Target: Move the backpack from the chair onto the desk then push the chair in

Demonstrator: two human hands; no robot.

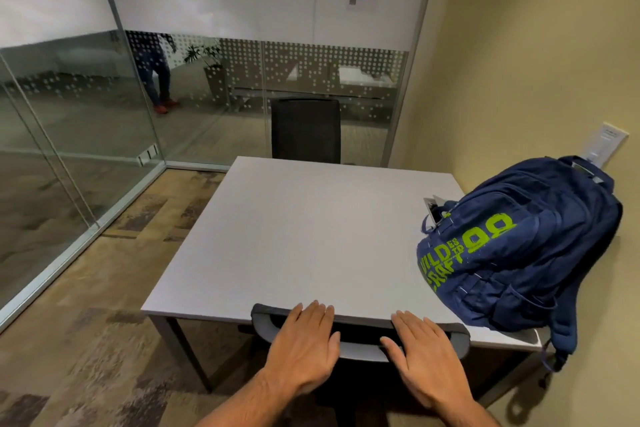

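Note:
A navy backpack [516, 250] with lime green lettering lies on the right side of the grey desk [294, 236], against the yellow wall, one strap hanging off the near edge. The dark chair [360, 326] stands tucked against the desk's near edge, only its backrest top showing. My left hand [304, 347] rests flat on the backrest top left of centre, fingers stretched forward. My right hand [422, 357] lies flat on the backrest to the right, fingers spread. Neither hand holds anything.
A second dark chair [306, 130] stands at the far side of the desk. Glass partitions [104, 135] close the room on the left and back. A small silver box [433, 210] sits behind the backpack. A person's legs [157, 76] show beyond the glass.

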